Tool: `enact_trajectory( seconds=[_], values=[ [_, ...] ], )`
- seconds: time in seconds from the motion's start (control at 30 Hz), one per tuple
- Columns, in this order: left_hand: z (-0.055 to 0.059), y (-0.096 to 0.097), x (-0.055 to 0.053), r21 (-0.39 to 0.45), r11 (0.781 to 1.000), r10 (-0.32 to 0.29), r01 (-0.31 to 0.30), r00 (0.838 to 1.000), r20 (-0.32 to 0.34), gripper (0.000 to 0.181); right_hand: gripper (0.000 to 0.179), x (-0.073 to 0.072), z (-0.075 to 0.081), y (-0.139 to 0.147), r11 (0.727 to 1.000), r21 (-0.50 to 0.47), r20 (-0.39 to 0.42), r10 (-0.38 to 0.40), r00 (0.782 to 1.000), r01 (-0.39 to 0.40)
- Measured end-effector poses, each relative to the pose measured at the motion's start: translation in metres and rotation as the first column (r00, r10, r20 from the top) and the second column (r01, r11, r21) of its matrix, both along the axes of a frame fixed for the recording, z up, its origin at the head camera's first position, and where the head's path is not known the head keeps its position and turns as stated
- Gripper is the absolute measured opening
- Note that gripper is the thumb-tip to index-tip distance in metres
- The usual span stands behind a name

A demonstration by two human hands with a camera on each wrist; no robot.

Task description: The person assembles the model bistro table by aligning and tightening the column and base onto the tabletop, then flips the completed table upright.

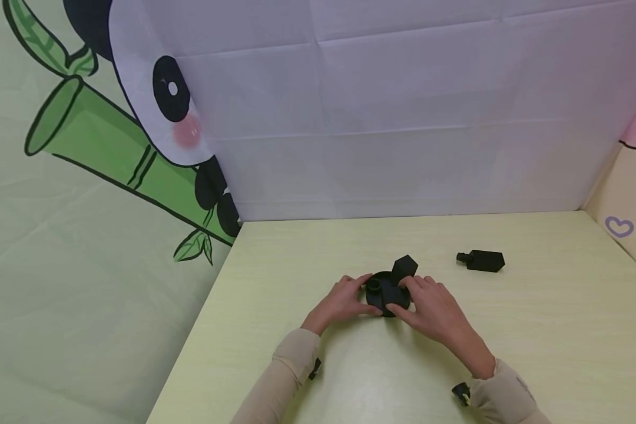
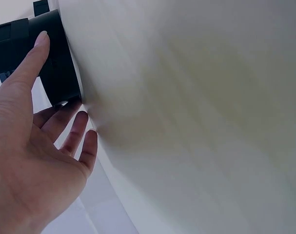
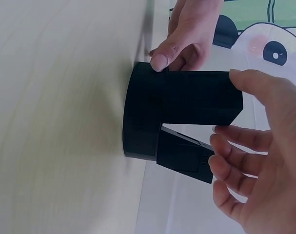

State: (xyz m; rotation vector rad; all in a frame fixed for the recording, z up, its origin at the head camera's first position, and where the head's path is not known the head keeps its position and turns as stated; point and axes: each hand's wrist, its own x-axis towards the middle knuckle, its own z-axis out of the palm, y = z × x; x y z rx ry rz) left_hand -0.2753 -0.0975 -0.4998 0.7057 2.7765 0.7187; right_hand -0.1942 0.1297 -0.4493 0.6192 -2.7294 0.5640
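A round black base (image 1: 372, 304) stands on the table, with a ring-shaped opening showing at its left. My left hand (image 1: 343, 301) grips the base's left side, thumb toward me and fingers at the far side. An angular black block (image 3: 199, 97) stands upright from the base. My right hand (image 1: 431, 306) pinches the free end of that block between thumb and fingers. Beside it a second black block (image 1: 404, 267) leans outward from the base at a slant. In the right wrist view this leaning block (image 3: 184, 156) lies close to my curled lower fingers.
A similar black block with a narrow knobbed neck (image 1: 484, 261) lies on its side farther back to the right. The pale wooden table (image 1: 551, 330) meets a white cloth wall (image 1: 403, 171) at the back. A printed panda and bamboo cloth (image 1: 116, 135) hangs at the left.
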Motion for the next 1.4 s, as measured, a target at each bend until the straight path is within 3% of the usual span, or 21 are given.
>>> enact_trajectory(
  seconds=[0.67,0.8,0.93,1.07,1.23,1.33,1.4],
  values=[
    [0.000,-0.003,0.001,0.015,1.000,0.014,-0.014,1.000,0.006,0.089,0.047,-0.005,-0.010,-0.006,0.997,-0.058,-0.023,-0.046,0.999,0.044],
    [-0.001,-0.004,0.000,0.013,1.000,0.015,-0.015,1.000,0.014,0.090,0.044,-0.004,-0.015,0.002,0.991,-0.126,0.008,-0.043,0.999,0.043],
    [-0.002,-0.004,-0.001,0.015,1.000,0.005,-0.005,1.000,0.019,0.091,0.035,-0.008,-0.024,0.026,0.957,-0.265,0.031,-0.112,0.993,0.117],
    [-0.002,-0.002,-0.002,0.022,1.000,0.001,-0.001,1.000,0.017,0.092,0.037,-0.018,-0.031,0.070,0.905,-0.350,0.115,-0.214,0.970,0.241],
    [0.000,0.001,-0.001,0.028,1.000,-0.002,0.001,1.000,0.021,0.092,0.060,-0.034,-0.048,0.138,0.855,-0.338,0.273,-0.312,0.910,0.394],
    [0.001,0.002,0.000,0.027,1.000,0.005,-0.005,1.000,0.027,0.092,0.070,-0.040,-0.058,0.167,0.845,-0.294,0.347,-0.340,0.874,0.446],
    [0.002,0.001,0.000,0.022,1.000,0.008,-0.009,1.000,0.028,0.093,0.073,-0.045,-0.062,0.179,0.850,-0.276,0.371,-0.335,0.866,0.448]
  ],
)
